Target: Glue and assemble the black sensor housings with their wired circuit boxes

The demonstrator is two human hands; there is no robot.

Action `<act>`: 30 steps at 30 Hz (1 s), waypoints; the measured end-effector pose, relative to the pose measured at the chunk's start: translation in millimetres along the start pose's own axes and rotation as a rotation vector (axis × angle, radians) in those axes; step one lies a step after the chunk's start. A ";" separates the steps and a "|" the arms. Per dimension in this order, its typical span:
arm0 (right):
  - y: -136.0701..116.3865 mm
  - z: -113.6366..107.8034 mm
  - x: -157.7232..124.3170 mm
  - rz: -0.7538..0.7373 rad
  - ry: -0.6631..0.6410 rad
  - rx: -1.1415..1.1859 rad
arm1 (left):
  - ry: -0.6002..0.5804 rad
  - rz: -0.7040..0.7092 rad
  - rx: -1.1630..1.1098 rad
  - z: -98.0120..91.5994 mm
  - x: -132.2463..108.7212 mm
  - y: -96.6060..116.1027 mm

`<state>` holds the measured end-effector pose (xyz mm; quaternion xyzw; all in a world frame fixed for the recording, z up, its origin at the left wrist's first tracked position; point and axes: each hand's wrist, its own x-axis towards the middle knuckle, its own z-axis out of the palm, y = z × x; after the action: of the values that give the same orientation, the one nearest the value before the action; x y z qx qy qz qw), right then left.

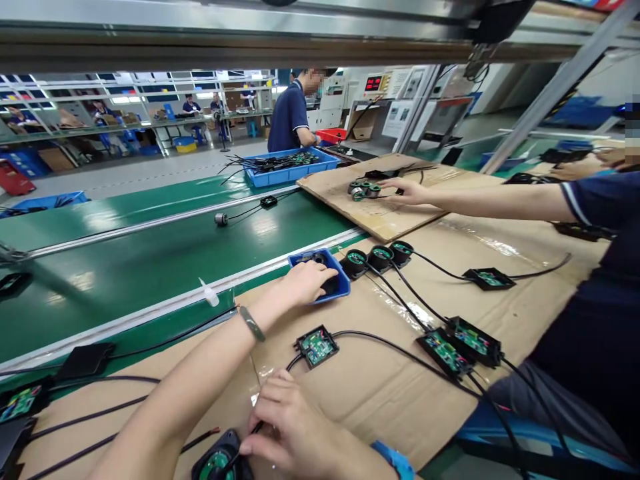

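My left hand, with a bracelet on its wrist, reaches into a small blue bin of black parts. Its fingers are bent over the contents, and whether they grip anything is hidden. Low in the view, my right hand is closed on a black cable. Just left of it is a black round housing with a green board inside, partly cut off by the frame. Beyond my right hand lies an open black box with a circuit board, cables leaving both ends.
Three round black housings stand right of the bin, cabled to open board boxes. A co-worker's hand touches metal cylinders on raised cardboard. A green conveyor carries a small bottle near its edge.
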<state>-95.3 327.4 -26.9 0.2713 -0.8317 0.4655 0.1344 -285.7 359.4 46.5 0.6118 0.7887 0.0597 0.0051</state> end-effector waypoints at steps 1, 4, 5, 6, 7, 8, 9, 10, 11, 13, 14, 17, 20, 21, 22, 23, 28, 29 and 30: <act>1.8 1.2 -0.5 -0.006 0.009 -0.005 | -0.020 0.044 0.013 4.6 9.8 -1.0; 3.8 1.0 -1.1 -0.027 0.043 -0.012 | -0.041 0.093 0.054 7.7 22.0 2.0; 2.7 -0.6 -1.1 -0.033 0.051 -0.004 | -0.029 0.080 0.065 4.5 19.7 4.5; 0.7 -2.7 -0.9 -0.033 0.051 0.009 | -0.010 0.054 0.075 -0.7 13.7 7.6; -2.0 -5.3 -0.8 -0.026 0.036 0.024 | 0.013 0.017 0.087 -7.8 3.7 11.0; -5.0 -8.1 -0.8 -0.012 0.011 0.042 | 0.047 -0.030 0.094 -16.4 -10.7 14.7; -8.0 -11.0 -0.8 0.008 -0.020 0.056 | 0.083 -0.083 0.097 -26.2 -29.2 18.9; -10.8 -13.7 -1.0 0.028 -0.050 0.063 | 0.125 -0.136 0.093 -36.7 -51.5 23.6; -13.0 -16.1 -1.3 0.046 -0.072 0.062 | 0.203 -0.193 0.050 -47.3 -77.1 29.3; -15.9 -19.2 -2.3 0.052 -0.088 0.050 | 0.259 -0.274 -0.111 -66.3 -134.1 44.3; -16.7 -19.9 -2.8 0.043 -0.083 0.044 | 0.255 -0.334 -0.212 -73.3 -163.3 53.7; -17.4 -19.9 -4.1 0.003 -0.058 0.036 | 0.175 -0.530 -0.403 -78.2 -240.0 86.3; -17.2 -19.6 -4.0 -0.016 -0.036 0.023 | 0.158 -0.687 -0.351 -60.5 -286.0 117.6; -17.1 -19.9 -3.6 -0.028 -0.028 0.013 | 0.181 -0.697 -0.312 -52.3 -293.9 126.5; -17.1 -20.4 -2.9 -0.040 -0.019 0.002 | 0.219 -0.693 -0.268 -44.1 -298.9 134.3; -17.2 -21.1 -2.1 -0.051 -0.012 -0.005 | 0.262 -0.677 -0.225 -36.4 -301.6 141.0; -17.5 -23.8 0.8 -0.079 -0.005 -0.013 | 0.453 -0.576 -0.126 -12.4 -304.1 158.1; -17.4 -23.9 0.5 -0.085 -0.004 -0.008 | 0.473 -0.567 -0.128 -9.7 -305.0 159.1; -17.2 -23.9 -0.1 -0.086 -0.006 0.000 | 0.490 -0.559 -0.134 -7.2 -306.4 159.6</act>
<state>-86.0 340.5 -2.2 0.3083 -0.8196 0.4586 0.1516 -55.3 101.9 49.7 0.3388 0.8974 0.2522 -0.1278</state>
